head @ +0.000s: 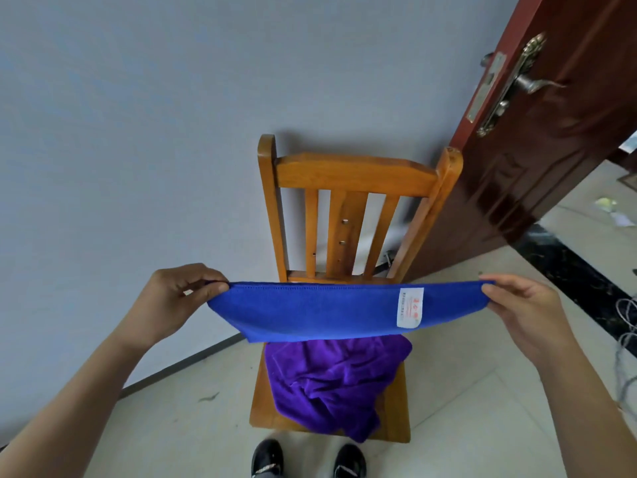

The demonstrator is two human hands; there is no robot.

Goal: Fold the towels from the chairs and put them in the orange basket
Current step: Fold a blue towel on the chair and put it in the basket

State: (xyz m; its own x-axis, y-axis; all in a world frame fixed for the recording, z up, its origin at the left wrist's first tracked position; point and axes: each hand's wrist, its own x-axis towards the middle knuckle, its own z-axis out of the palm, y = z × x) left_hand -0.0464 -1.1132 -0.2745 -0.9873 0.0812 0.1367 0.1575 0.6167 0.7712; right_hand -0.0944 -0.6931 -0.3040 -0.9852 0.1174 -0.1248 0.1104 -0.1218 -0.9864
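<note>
Two hands (175, 298) (527, 315) pinch blue towel (331, 312) above purple towel (334, 384).

Blue towel (310, 312): stretched taut, horizontal, across frame centre; white label (410, 308) near right end. Purple towel (331, 384): crumpled on wooden chair (351, 174) seat, lower centre.

A dark reddish-brown door (551, 174) stands open, a metal lever handle (517, 86) on its face. Left of the door spreads a pale grey wall (138, 132). Below the door a black threshold strip (568, 270) crosses pale floor tiles (458, 398), with thin grey cables (622, 343) beside the strip.
</note>
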